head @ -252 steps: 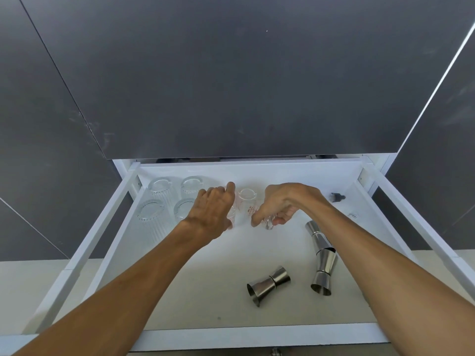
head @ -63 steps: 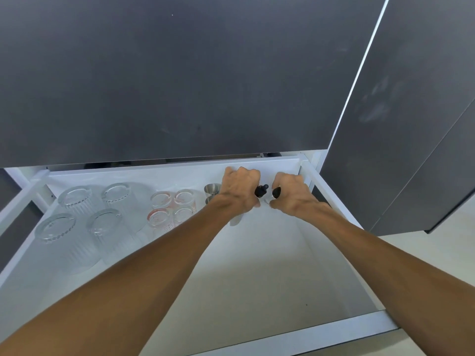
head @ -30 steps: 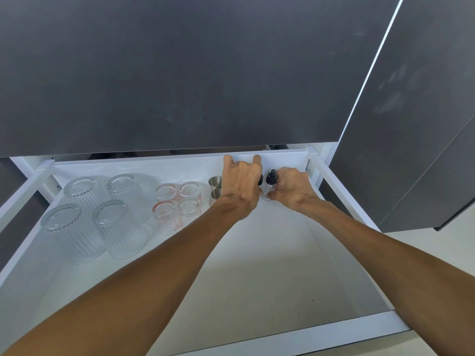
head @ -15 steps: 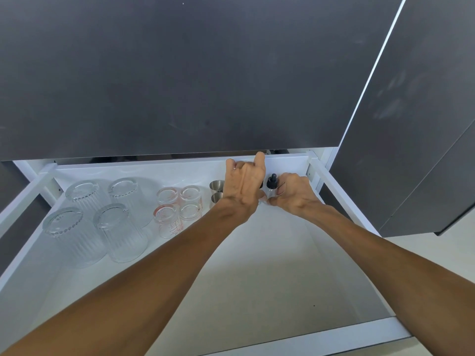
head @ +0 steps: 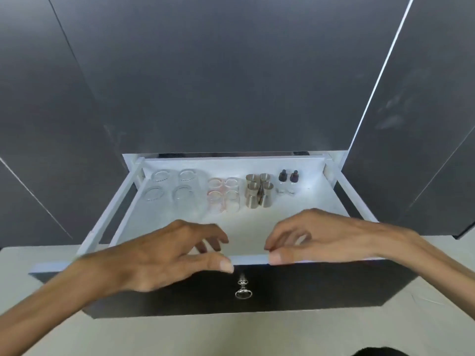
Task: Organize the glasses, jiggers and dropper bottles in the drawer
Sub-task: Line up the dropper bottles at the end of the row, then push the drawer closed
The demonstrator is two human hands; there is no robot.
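The white drawer stands pulled out. Along its back wall, from left to right, sit several ribbed clear glasses, several small measuring glasses with red marks, several steel jiggers and two dropper bottles with dark caps. My left hand and my right hand hover at the drawer's front edge, fingers spread, thumbs near or on the front rim. Neither hand holds anything.
The drawer front is dark with a small metal ring pull in its middle. Dark cabinet panels rise behind and on both sides. A pale floor lies below. The drawer's near half is bare white floor.
Both hands have let go of the dropper bottles at the back right and drawn back to the drawer's front edge. The view has pulled back and shows the drawer front.
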